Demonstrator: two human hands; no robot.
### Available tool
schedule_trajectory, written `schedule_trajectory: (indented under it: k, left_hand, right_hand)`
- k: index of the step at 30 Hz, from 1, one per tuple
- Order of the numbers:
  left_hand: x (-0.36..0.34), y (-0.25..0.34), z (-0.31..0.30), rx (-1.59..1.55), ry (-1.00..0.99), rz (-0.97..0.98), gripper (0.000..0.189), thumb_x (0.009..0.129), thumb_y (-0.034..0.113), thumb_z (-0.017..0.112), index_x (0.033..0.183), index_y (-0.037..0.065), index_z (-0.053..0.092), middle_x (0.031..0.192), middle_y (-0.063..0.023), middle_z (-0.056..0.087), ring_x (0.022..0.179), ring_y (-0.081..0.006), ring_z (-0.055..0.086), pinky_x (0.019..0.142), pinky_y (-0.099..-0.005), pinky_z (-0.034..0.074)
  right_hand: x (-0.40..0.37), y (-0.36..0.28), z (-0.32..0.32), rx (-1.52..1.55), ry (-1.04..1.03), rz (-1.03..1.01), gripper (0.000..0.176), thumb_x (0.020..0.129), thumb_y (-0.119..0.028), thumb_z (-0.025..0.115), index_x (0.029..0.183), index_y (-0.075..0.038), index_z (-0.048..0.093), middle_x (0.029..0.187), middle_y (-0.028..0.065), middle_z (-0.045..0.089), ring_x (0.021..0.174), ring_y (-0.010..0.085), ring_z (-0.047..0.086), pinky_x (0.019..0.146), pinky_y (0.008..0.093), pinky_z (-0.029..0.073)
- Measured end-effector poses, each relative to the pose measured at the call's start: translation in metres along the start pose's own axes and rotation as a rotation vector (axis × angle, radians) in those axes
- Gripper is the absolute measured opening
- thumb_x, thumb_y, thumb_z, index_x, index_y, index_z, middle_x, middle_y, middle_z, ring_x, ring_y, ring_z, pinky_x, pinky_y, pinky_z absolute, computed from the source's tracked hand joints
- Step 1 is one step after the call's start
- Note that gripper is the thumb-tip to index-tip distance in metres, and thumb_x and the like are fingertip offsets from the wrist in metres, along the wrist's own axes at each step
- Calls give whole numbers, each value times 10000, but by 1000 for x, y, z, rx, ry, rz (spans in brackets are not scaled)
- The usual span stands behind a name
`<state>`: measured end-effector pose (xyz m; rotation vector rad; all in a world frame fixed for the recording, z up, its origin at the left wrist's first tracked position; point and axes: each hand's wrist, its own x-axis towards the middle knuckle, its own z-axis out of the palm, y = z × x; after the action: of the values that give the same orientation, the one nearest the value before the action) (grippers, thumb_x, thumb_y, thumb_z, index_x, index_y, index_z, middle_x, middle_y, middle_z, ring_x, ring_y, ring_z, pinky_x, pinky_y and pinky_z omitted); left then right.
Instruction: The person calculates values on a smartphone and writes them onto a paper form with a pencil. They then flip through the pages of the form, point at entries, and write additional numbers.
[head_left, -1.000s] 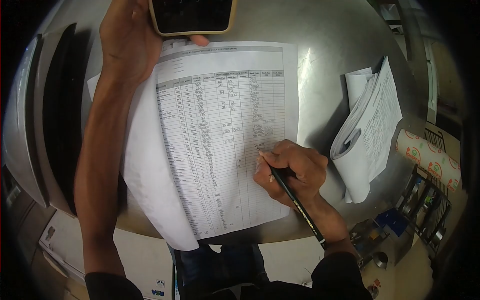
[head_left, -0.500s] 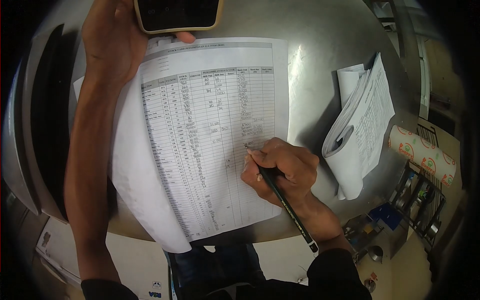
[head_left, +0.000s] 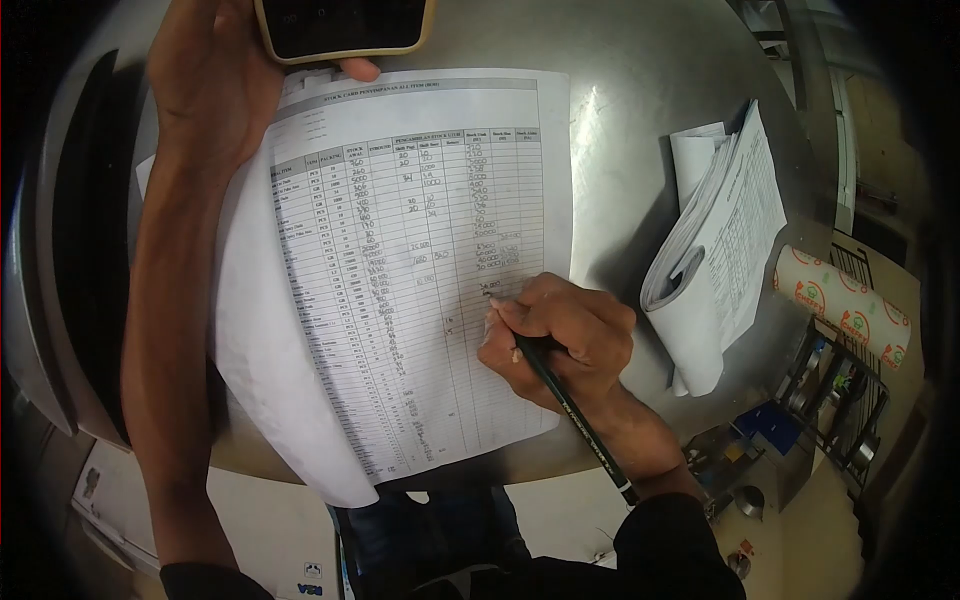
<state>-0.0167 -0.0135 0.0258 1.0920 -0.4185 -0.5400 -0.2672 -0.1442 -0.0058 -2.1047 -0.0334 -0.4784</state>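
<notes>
My right hand [head_left: 570, 335] is closed around a dark green pencil [head_left: 575, 410], its tip touching the printed stock card sheet [head_left: 525, 215]. Handwritten figures fill several columns of the sheet's table, and the pencil point is just below a figure in a right-hand column. At the upper left, my left hand [head_left: 215, 90] grips a phone [head_left: 345, 25] with a pale yellowish case, partly cut off by the top of the view. The left edge of the paper curls up beside my left forearm.
A folded stack of printed papers [head_left: 725, 240] lies to the right on the metal table [head_left: 520, 40]. Beyond the table edge are a patterned paper roll [head_left: 845, 305], a dark rack with metal pans, and a blue object [head_left: 775, 430].
The sheet, phone and both hands appear slightly farther left and up in view. The pencil tip stays at nearly the same place on the sheet, and both grips are unchanged.
</notes>
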Motion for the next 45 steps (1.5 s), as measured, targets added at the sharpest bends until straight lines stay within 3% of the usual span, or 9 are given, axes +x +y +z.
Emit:
schedule_trajectory:
  k: [7,10,15,21,27,34,39,45]
  left_hand:
    - [6,-19,-13,15,-135,181,746,972,535,414,1301,-133,471,959,-240,687,742,-252,751,506,-344,659]
    - [1,-6,-9,-9,-96,48,725,981,516,403,1283,-138,485,928,-240,691,702,-251,747,502,-339,658]
    - [7,-21,-20,-92,-165,136,727,980,515,411,1277,-144,486,941,-254,691,702,-251,747,496,-331,656]
    - [0,-4,-9,-174,-115,-1,733,972,525,426,1271,-141,496,951,-259,690,729,-263,752,502,-341,659]
    - [9,-23,-23,-114,-234,159,741,973,527,423,1274,-146,500,955,-268,690,755,-266,756,509,-344,662]
    - [12,-25,-27,-110,-278,217,748,972,527,424,1278,-152,495,958,-294,679,741,-270,754,501,-345,662]
    - [0,-3,-10,-146,-72,12,725,976,506,428,1275,-151,497,952,-294,677,707,-276,750,487,-348,657]
    - [10,-22,-25,-117,-247,171,716,979,504,427,1277,-144,488,944,-273,680,712,-264,748,487,-345,655]
  right_hand:
    - [5,-5,2,-36,4,31,263,729,94,733,715,-36,505,545,29,455,423,97,453,376,265,313]
    - [2,-5,-1,-34,-19,55,265,726,95,731,713,-35,500,539,29,448,421,100,458,376,263,316]
    - [1,-7,-5,-26,-22,71,278,725,95,733,714,-39,489,543,27,451,418,107,468,372,264,323]
    - [-1,-2,-2,-26,-19,-42,289,719,96,741,739,-42,488,561,23,477,417,121,492,364,267,342]
    - [-2,-2,-1,-29,-15,-28,288,713,96,745,749,-41,494,563,29,492,426,123,522,364,257,365]
    - [-1,-1,-1,-22,-8,-38,280,707,96,745,740,-37,501,557,25,489,422,125,522,365,258,374]
    - [1,-3,-1,-24,-14,-22,271,708,97,738,715,-35,502,541,18,474,415,122,515,364,256,372]
    - [0,-4,-5,-38,-59,11,220,725,80,720,734,-26,528,534,23,481,419,123,525,375,249,380]
